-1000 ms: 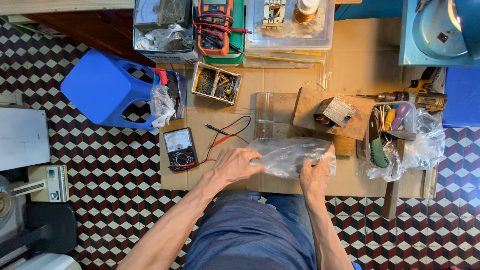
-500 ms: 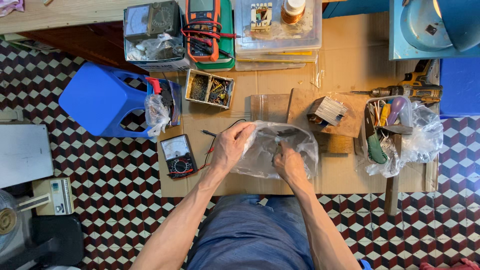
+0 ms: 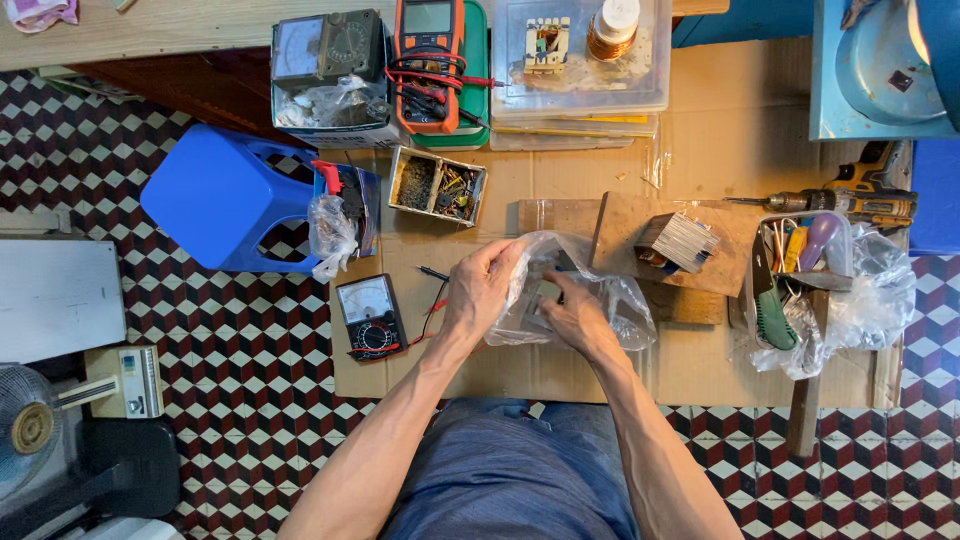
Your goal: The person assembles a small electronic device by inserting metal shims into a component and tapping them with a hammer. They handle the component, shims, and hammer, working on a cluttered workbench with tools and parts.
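Note:
A clear plastic bag point(image 3: 612, 296) is held up over a cardboard sheet point(image 3: 700, 370) on the floor. My left hand point(image 3: 482, 285) pinches the bag's left edge and holds its mouth apart. My right hand point(image 3: 572, 314) reaches inside the bag, its fingers around something small and pale that I cannot make out. A black analog multimeter point(image 3: 370, 317) with red and black leads lies just left of my left hand.
A wooden board point(image 3: 625, 230) with a metal lamination stack point(image 3: 680, 241) sits behind the bag. A small parts box point(image 3: 437, 185), a blue plastic stool point(image 3: 225, 195), a drill point(image 3: 850, 200), a tool-filled bag point(image 3: 835, 290) and meters on boxes point(image 3: 430, 60) surround it.
The bag was lying flat under both hands. Now the left hand has lifted its edge and the right hand has gone inside it.

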Demonstrator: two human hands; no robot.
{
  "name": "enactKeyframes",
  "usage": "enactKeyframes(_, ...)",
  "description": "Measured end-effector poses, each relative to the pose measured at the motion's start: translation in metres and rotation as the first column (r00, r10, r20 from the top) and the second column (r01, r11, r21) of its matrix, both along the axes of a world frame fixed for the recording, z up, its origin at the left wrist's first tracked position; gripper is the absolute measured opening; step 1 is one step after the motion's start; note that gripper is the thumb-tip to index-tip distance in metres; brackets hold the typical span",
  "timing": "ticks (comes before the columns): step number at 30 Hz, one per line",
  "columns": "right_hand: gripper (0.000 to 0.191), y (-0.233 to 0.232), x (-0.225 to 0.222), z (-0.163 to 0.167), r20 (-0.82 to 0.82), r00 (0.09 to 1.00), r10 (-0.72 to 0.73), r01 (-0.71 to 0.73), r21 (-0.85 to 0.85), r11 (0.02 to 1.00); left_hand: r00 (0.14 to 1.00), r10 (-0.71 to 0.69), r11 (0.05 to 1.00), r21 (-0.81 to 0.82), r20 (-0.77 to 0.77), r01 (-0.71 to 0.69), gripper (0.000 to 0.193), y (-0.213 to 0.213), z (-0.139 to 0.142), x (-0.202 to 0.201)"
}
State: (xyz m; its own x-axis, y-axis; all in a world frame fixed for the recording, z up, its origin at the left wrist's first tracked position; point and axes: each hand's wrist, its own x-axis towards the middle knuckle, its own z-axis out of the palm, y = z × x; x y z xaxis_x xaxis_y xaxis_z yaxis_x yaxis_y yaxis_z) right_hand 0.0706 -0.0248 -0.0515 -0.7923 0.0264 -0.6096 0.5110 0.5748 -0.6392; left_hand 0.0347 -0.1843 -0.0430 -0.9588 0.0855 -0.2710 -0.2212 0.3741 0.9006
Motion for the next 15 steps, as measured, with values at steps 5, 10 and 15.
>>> enactKeyframes(5,0.043,0.005,-0.001,-0.015,-0.120,0.982,-0.147,0.165,0.164,0.972,0.996,-0.005,0.999,-0.046,0.086,0.009,0.037,-0.001,-0.007,-0.003)
enactKeyframes(10,0.032,0.013,0.000,-0.042,-0.425,0.835,-0.349,0.466,0.209,0.860,0.992,0.001,1.000,0.003,0.123,-0.002,0.036,0.005,-0.014,-0.005)
enactKeyframes(15,0.036,0.000,-0.008,-0.044,-0.443,0.880,-0.169,0.383,0.453,0.805,0.998,-0.057,0.998,0.004,0.026,0.057,0.033,0.007,-0.017,-0.010)
